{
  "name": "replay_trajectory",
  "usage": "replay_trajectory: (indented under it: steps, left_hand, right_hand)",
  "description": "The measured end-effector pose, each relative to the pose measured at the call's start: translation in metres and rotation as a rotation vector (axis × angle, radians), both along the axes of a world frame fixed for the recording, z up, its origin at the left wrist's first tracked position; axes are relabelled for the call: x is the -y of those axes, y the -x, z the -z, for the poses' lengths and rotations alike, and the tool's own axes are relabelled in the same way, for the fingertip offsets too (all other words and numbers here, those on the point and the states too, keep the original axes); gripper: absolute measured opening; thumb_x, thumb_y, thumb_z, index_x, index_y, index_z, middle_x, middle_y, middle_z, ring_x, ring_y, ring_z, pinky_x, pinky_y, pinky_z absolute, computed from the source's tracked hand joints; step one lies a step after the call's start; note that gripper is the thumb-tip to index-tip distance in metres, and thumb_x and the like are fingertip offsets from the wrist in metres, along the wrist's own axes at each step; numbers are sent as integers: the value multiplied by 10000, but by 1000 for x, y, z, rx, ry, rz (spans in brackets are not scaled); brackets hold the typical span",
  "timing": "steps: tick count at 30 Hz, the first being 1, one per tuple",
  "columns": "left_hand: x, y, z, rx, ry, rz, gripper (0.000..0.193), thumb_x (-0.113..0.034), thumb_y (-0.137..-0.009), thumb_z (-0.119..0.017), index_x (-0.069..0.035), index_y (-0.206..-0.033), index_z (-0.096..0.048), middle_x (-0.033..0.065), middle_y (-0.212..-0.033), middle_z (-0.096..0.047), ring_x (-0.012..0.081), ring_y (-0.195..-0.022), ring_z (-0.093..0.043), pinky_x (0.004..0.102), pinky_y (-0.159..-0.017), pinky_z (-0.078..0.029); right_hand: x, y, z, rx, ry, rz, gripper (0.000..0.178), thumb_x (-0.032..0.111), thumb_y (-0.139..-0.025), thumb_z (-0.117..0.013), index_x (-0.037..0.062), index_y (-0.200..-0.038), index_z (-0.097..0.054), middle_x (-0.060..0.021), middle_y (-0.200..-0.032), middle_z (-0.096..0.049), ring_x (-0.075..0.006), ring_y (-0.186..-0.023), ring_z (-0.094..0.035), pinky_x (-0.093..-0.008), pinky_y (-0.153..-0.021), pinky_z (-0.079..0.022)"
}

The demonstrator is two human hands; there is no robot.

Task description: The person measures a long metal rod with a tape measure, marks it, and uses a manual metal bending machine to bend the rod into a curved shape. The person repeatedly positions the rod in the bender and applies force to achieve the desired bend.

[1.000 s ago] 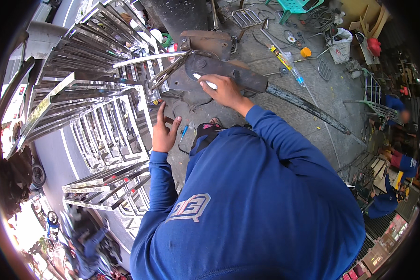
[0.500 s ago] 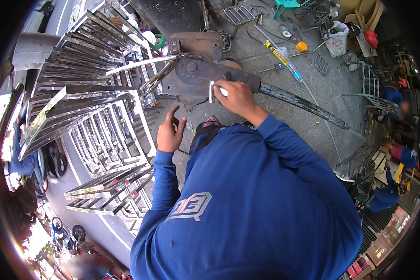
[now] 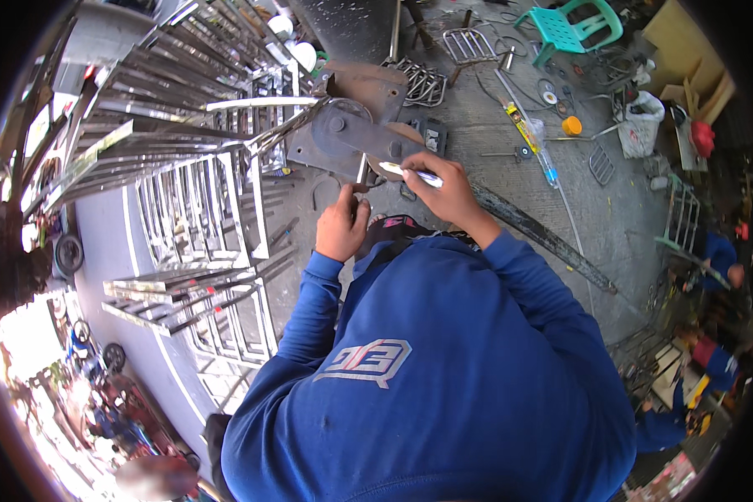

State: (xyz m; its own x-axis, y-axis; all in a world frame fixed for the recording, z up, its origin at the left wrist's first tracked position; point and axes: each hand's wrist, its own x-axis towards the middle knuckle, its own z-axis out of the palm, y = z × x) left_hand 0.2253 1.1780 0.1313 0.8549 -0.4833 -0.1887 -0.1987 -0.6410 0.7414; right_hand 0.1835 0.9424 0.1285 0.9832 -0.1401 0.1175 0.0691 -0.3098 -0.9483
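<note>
My left hand (image 3: 340, 224) is closed round the lower end of a short shiny metal tube (image 3: 362, 170), which stands nearly upright from the fingers. Just to its right, my right hand (image 3: 452, 197) pinches a slim white and silver pen-shaped piece (image 3: 422, 176), probably a marker, its tip pointing left toward the tube. Both hands are in front of a dark steel pipe bender (image 3: 356, 130). From the bender a long worn lever bar (image 3: 552, 238) runs down to the right, passing beyond my right hand. A bright bent tube (image 3: 268, 103) reaches left from the bender's wheel.
Shiny metal frames (image 3: 201, 209) are stacked at the left. On the concrete at the far right are a green plastic chair (image 3: 573, 29), an orange cup (image 3: 571, 125), a white sack (image 3: 642, 125) and a long thin rod (image 3: 571, 222). Other people (image 3: 715, 360) are at the right edge.
The left hand has come up and right and now grips the short tube, which was at the right hand. The right hand has moved slightly right and down, keeping the pen-shaped piece. The view has shifted.
</note>
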Motion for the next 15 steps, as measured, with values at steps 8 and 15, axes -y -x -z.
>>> replay_trajectory:
  steps: [8, 15]
  left_hand:
    - [29, 73, 6, 122, 139, -148, 261, -65, -855, -616, -31, -1111, -576, 185, -890, -636, 372, -877, -643, 445, -784, -509]
    - [-1, 84, 13, 111, 198, -304, 271, -52, -844, -616, -31, -1111, -579, 170, -921, -621, 356, -919, -628, 437, -827, -501]
  right_hand:
    - [-34, -80, 24, 277, 310, -238, 200, 213, -898, -690, 98, -1052, -633, -118, -1003, -705, -375, -886, -696, -474, -731, -570]
    - [-59, -122, 32, 234, 420, -289, 189, 222, -904, -679, 109, -1043, -617, -131, -1008, -702, -395, -910, -687, -486, -745, -560]
